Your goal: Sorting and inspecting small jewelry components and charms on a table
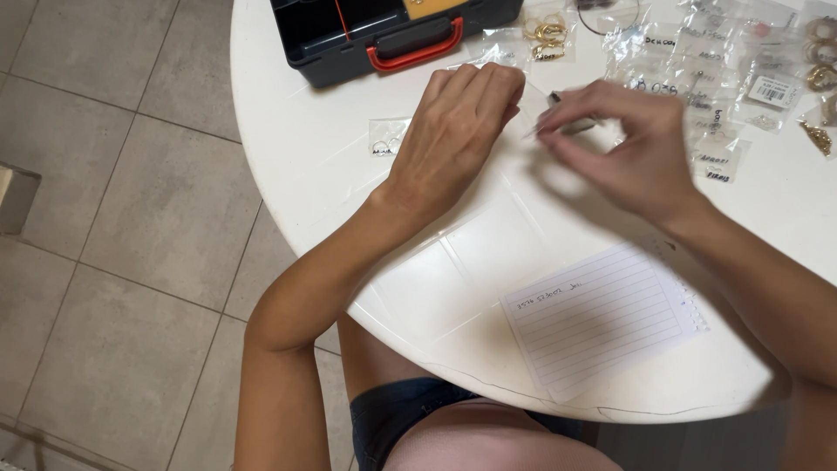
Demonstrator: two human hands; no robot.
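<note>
My left hand (458, 122) rests knuckles-up on the round white table (331, 183), fingers curled down; what lies under them is hidden. My right hand (623, 144) is just to its right, blurred, pinching a thin dark pen-like object (567, 122) between thumb and fingers. The two hands nearly meet above the table's middle. A small clear bag with rings (386, 139) lies just left of my left hand.
A black case with a red handle (397, 35) stands at the table's far edge. Several small clear bags of gold jewellery (724, 78) are spread at the far right. A lined paper sheet (606, 318) lies near my body. Grey tiled floor (122, 218) is to the left.
</note>
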